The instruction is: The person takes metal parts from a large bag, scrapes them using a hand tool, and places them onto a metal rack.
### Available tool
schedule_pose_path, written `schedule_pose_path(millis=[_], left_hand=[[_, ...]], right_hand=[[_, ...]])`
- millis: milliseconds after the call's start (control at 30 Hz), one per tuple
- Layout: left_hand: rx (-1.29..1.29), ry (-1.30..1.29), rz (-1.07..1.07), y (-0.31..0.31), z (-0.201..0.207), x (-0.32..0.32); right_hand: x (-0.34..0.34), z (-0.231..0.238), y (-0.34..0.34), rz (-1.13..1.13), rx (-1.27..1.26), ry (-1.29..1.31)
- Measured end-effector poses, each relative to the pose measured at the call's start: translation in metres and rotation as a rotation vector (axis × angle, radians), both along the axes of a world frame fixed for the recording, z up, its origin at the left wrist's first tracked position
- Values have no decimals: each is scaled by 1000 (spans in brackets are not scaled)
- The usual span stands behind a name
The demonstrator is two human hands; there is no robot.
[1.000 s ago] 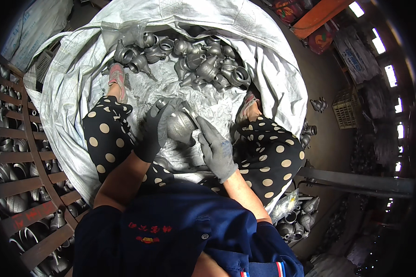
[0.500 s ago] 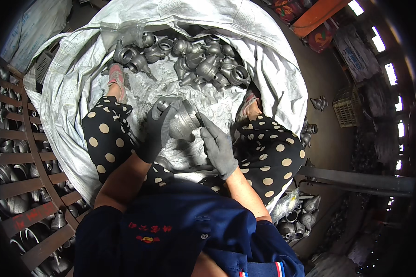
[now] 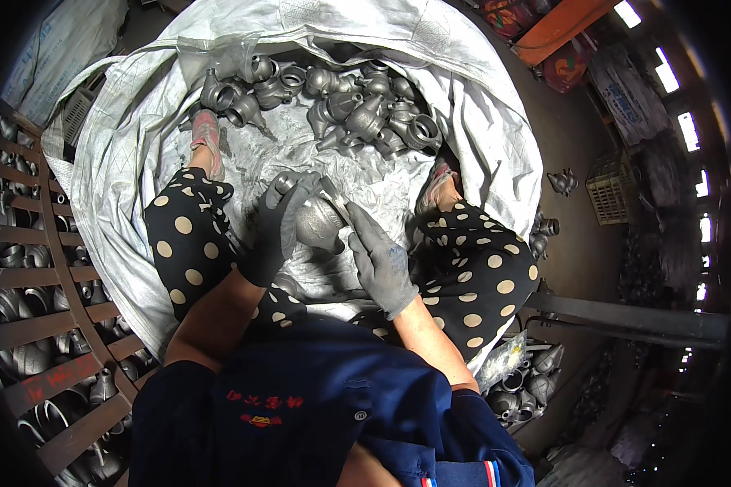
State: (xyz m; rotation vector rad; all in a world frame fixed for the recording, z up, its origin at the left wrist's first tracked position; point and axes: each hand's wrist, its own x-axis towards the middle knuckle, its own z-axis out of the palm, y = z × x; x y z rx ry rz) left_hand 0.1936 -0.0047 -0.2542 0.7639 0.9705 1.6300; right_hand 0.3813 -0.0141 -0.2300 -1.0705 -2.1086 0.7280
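We see a rounded grey metal casting (image 3: 320, 226) held up in front of the body, near the middle of the view and above the creased lining of a large white sack (image 3: 495, 122). The gloved left hand (image 3: 281, 221) has its grip closed around the casting's nine-o'clock side, thumb and fingers curled against the metal. From four o'clock comes the gloved right hand (image 3: 378, 264), its grip pinched on a slim flat tool (image 3: 334, 196) laid along the casting's one-o'clock edge; we cannot tell whether those fingers also touch the metal. Going outward from the casting, we find a heap of similar castings (image 3: 365, 120) at one o'clock and a smaller cluster (image 3: 252, 93) at eleven, both inside the sack. A pink shoe (image 3: 206, 134) sits at ten o'clock, and polka-dot trousers (image 3: 183, 235) spread toward nine and between three and four. The navy shirt (image 3: 300, 390) fills six o'clock. Beyond the sack, we note a rusty slatted rack (image 3: 57, 243) with more castings between eight and nine, a yellowish crate (image 3: 611, 191) near three, and an orange beam (image 3: 556, 36) between one and two.
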Motion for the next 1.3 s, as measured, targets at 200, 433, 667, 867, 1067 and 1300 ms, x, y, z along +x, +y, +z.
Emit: schedule_pose_path(millis=[200, 433, 667, 867, 1067, 1300], left_hand=[[-69, -136, -46, -2, -2, 0], [-8, 52, -24, -2, -5, -1], [17, 209, -7, -6, 4, 7], [82, 295, 49, -2, 4, 9], [10, 92, 22, 0, -8, 3], [-28, 119, -46, -6, -3, 7]], right_hand=[[1, -2, -1, 7, 9, 40], [1, 2, -4, -9, -50, 4], [0, -5, -2, -32, -6, 27], [-3, -2, 2, -35, -145, 121], [-3, 4, 7, -20, -332, 348], [-4, 1, 2, -34, -47, 50]])
